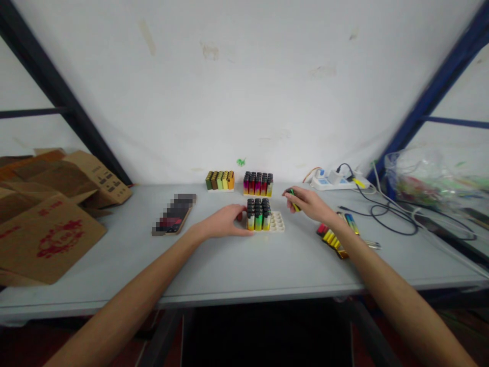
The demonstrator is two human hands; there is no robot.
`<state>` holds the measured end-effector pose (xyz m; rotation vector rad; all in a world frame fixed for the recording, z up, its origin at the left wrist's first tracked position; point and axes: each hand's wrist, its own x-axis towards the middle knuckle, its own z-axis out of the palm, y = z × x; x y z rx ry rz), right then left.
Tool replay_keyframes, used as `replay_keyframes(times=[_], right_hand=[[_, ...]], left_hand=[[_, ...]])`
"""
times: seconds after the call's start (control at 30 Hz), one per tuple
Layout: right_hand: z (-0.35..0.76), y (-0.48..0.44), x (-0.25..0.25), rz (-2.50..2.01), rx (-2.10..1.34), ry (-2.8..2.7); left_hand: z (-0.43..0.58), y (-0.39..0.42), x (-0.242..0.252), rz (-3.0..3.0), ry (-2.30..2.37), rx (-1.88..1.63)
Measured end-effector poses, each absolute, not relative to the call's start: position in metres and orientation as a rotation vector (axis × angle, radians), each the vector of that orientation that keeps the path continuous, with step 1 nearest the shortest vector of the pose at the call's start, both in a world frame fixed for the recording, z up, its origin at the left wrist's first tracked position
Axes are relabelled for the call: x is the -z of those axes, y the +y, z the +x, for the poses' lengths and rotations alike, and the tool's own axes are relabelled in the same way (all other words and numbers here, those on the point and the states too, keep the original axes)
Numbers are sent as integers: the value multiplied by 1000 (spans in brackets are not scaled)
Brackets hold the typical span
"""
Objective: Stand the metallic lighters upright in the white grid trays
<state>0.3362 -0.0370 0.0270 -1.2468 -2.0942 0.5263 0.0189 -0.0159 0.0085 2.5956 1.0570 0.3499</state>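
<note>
Item: one white tray [278, 222], mid-counter, part filled; round sockets show along its right side. In its left part stand lighters [259, 215], upright, black-topped, the front ones pale, green and yellowish in body.

Left hand [225, 221]: at the tray's left end, thumb by the front corner, fingers by the side; grip moderately spread around that end, though I cannot tell from here whether it presses.

Right hand [305, 201]: raised just right of the tray, grip narrow, closed on a green-and-yellow lighter [295, 200] with a dark end; a second piece may be hidden among the fingers.

Directly behind: a block of black-topped lighters [258, 184], red, purple and yellow, set upright in rows. To its left, a second block [220, 181], green, brown, yellow and orange.

Near the right forearm: loose lighters [331, 239], lying down, red, yellow and gold, partly covered by the arm.

Left of the left hand: a phone [176, 214], lying flat, partly pixelated. Far left: cardboard boxes [57, 229], flaps open, red print.

Far right: a white power strip [324, 183] with plugs, a looped black cable [376, 218], a clear plastic bag [414, 176].

Support: grey counter [229, 265], against a scuffed white wall [244, 102].
</note>
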Motion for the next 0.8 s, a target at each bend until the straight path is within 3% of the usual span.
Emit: replay_keyframes(times=[0.13,0.37,0.8], right_hand=[[311,-47,-23,-1166,-685,-1934],[287,-56,-22,-1319,-347,-1775],[286,-56,-20,-1329,-306,-1797]], left_hand=[[18,-15,-6,2600,1048,-377],[17,-14,-5,2597,1031,-390],[18,-15,-6,2624,1049,-370]])
